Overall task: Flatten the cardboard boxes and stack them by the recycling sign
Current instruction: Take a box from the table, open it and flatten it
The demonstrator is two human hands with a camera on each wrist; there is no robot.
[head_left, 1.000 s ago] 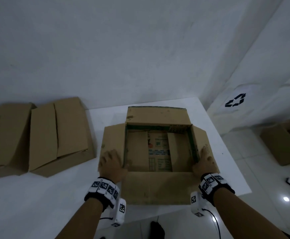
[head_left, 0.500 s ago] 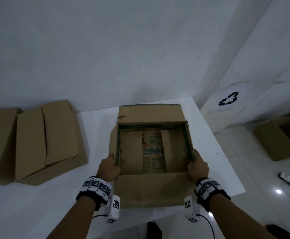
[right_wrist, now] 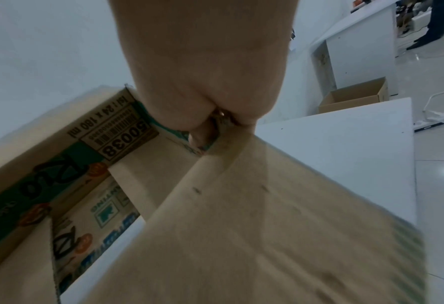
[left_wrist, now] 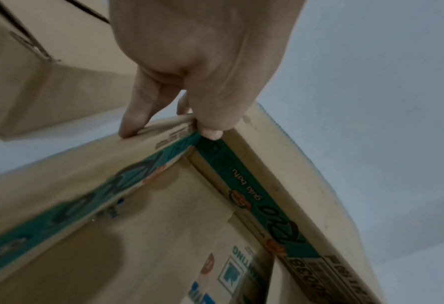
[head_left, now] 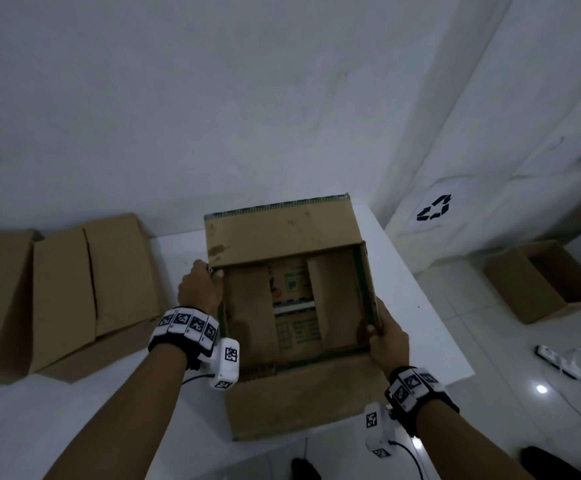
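Observation:
An open brown cardboard box [head_left: 292, 233] with a green printed band inside stands on the white table [head_left: 417, 306], its flaps spread. My left hand [head_left: 199, 289] grips the box's far left corner, thumb inside and fingers outside, as the left wrist view shows at the box corner [left_wrist: 197, 131]. My right hand [head_left: 384, 336] pinches the right wall of the box [right_wrist: 225, 144] near its front corner. The box's walls look skewed to the right. The recycling sign [head_left: 434, 207] hangs on the wall low at the right.
Two closed cardboard boxes [head_left: 88, 292] lie on the table to the left. Another open box [head_left: 538, 282] sits on the tiled floor under the sign. A power strip [head_left: 559, 360] with a cable lies on the floor at the right. A person's legs [right_wrist: 433, 22] stand far off.
My left hand slid from the near left side to the far left corner. The box's side flaps went from spread flat to upright, and the box skewed to the right.

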